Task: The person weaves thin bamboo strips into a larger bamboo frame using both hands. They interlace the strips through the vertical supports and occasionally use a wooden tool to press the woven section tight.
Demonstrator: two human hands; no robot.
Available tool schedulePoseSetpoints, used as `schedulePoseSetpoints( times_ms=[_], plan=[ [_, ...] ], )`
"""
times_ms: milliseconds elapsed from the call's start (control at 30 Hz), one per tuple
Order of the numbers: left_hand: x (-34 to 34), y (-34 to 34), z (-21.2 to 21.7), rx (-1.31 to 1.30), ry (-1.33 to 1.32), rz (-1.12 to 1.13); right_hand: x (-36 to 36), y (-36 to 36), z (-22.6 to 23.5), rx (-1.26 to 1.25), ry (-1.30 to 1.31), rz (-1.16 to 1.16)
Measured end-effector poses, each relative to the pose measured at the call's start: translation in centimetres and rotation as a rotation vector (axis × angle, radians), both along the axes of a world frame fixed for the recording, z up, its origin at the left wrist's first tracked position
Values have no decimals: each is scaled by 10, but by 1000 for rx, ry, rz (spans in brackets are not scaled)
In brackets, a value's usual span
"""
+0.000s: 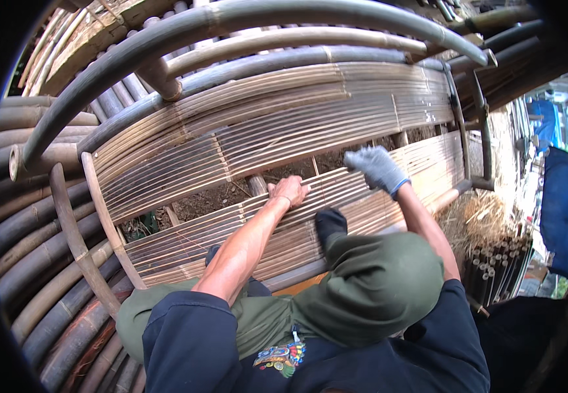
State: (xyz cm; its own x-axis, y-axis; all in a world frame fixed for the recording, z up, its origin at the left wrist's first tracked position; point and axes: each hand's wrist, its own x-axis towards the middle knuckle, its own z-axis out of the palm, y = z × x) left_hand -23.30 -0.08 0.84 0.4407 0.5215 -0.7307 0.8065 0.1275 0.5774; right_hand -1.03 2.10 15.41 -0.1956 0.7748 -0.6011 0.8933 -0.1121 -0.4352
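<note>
A bamboo bench seat of thin split slats lies before me, in a far slat panel point(284, 124) and a near slat panel point(277, 226), with a long gap between them. My left hand point(288, 190), bare, rests at the gap with its fingers curled over the edge slat of the near panel. Farther right, my right hand point(377, 169) wears a grey glove and is over the gap and the near panel's far edge. Its fingers are bent together, and whatever they may hold is hidden. My dark-shod foot point(329, 226) is on the near panel.
Thick bent bamboo rails point(231, 23) arch along the far side. Many bamboo poles point(48, 262) lie stacked at left. Soil point(212, 202) shows through the gap. At right are a bundle of cut bamboo tubes point(496, 262), straw point(483, 216) and a blue cloth point(562, 209).
</note>
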Motion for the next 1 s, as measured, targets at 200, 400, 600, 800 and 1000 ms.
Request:
schedulePoseSetpoints(
  times_ms=[200,400,600,800,1000],
  plan=[
    [-19,-14,-9,58,34,196,-20,-72,-65,-71,-294,280],
    [-13,-13,-9,118,60,240,-65,-92,-90,397,202,489],
    [-17,-16,-7,125,53,277,-77,-95,-96,390,275,401],
    [-16,-20,0,215,32,269,32,-137,-99,443,339,429],
    [32,-26,35,901,-353,-132,22,-147,-85,328,-123,189]
  ],
)
